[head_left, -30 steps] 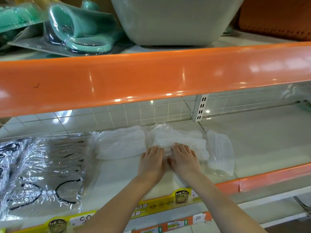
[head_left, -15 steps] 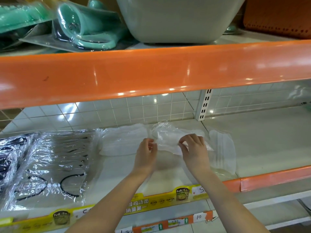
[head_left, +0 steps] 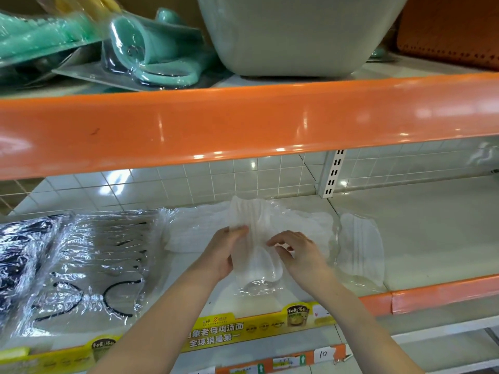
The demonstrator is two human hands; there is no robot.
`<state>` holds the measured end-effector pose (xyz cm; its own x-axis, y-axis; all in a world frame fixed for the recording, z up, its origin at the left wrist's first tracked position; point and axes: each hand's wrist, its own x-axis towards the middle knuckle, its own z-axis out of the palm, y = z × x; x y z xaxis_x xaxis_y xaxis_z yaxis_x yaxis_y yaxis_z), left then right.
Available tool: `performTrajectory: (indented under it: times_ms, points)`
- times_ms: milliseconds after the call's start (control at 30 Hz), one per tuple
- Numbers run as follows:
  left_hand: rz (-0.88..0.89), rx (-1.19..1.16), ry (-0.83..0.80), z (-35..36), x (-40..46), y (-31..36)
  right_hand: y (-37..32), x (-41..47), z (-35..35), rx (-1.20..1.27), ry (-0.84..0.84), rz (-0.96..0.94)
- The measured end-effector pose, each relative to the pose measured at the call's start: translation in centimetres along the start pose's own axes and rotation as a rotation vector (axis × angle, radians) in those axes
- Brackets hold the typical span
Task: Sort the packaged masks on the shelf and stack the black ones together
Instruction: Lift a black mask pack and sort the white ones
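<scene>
A packaged white mask in clear plastic is lifted and tilted upright over the cream shelf. My left hand grips its left edge, and my right hand pinches its right side. More white mask packs lie behind on the left and on the right. Clear-wrapped packs showing black ear loops sit to the left. Black mask packs lie at the far left edge.
An orange shelf beam hangs just above the working space. The upper shelf carries a grey tub, teal packaged items and an orange object. Yellow price-strip labels line the front edge. A slotted upright stands at the back.
Both hands went from resting flat on the white mask pack to gripping it and lifting it off the shelf, tilting it upright. The camera view shifted slightly.
</scene>
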<state>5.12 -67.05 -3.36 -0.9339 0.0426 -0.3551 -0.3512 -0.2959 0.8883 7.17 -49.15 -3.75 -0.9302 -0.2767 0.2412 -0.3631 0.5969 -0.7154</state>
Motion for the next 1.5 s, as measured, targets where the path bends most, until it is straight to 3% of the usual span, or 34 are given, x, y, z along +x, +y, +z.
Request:
performTrajectory:
  times_ms: [167,267,333,533,800,933,1033,1133,1200,1333,1500]
  points:
    - [0.032,-0.146,0.127,0.2,-0.3,-0.8,-1.4,-0.5,1.4,-0.147,0.082,-0.054]
    - [0.016,-0.244,0.195,0.5,-0.5,-0.9,-2.5,-1.1,3.2,-0.429,0.016,-0.186]
    - [-0.004,-0.307,0.226,0.5,-0.4,-1.0,-2.7,-1.4,4.3,-0.520,-0.025,-0.157]
    - [0.062,-0.267,0.247,-0.2,-1.1,-0.9,-1.9,-0.4,5.8,-0.476,0.195,-0.116]
    - [0.393,0.435,0.544,-5.0,-1.5,0.3,-2.4,1.6,4.6,-0.480,0.353,-0.222]
    - [0.799,1.026,0.701,-7.1,-2.3,1.7,-3.1,3.6,4.9,-0.456,0.395,-0.230]
    - [0.919,1.243,0.530,-7.7,-1.9,2.2,-3.2,4.9,6.0,-0.414,0.361,-0.201]
    - [0.816,1.356,0.255,-7.6,-1.9,1.6,-2.7,5.4,7.4,-0.380,0.257,-0.136]
    - [0.714,1.496,0.165,-7.7,-1.4,0.6,-2.3,5.5,8.3,-0.370,0.186,-0.105]
    - [0.614,1.694,0.164,-8.5,-0.4,-0.9,-2.1,5.3,9.3,-0.379,0.073,-0.078]
    - [0.566,1.699,0.130,-9.4,-0.1,-1.9,-2.0,5.1,10.1,-0.382,-0.008,-0.073]
